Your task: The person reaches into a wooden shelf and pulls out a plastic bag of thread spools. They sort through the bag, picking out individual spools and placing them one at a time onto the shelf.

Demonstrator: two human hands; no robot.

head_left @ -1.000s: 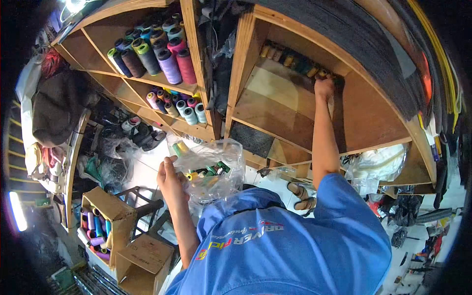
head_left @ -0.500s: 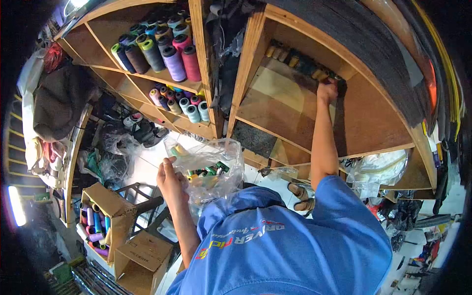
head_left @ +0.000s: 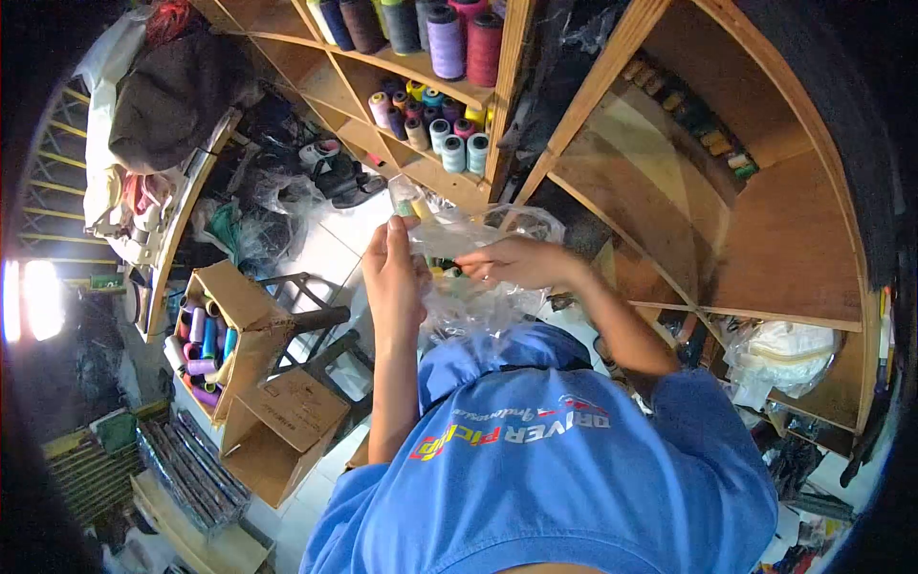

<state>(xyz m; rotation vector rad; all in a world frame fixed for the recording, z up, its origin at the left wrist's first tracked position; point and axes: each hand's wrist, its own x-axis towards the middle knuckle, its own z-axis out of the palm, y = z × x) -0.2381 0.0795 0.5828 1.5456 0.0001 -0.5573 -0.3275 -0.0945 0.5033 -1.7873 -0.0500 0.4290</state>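
My left hand [head_left: 394, 287] is closed on the rim of a clear plastic bag [head_left: 478, 311], thumb pointing up. Small thread spools, some of them dark green, show through the bag's mouth. Over that mouth, my right hand [head_left: 521, 263] reaches in from the right with its fingers stretched out. Its fingertips are beside a dark green spool [head_left: 444, 263], and no spool shows clearly in its grasp. On the wooden shelf [head_left: 660, 177] at the upper right, a row of small spools [head_left: 684, 110] lines the back.
Large thread cones [head_left: 445, 43] and smaller spools [head_left: 430, 120] fill compartments ahead. A cardboard box of spools [head_left: 203, 335] stands at left, near an open carton [head_left: 287, 411] and a dark metal frame [head_left: 316, 320]. A plastic-wrapped white bundle [head_left: 789, 349] lies in the lower right compartment.
My right hand has come back from the spool row on the shelf to the mouth of the bag. The left hand still holds the bag. My view has turned and shifted.
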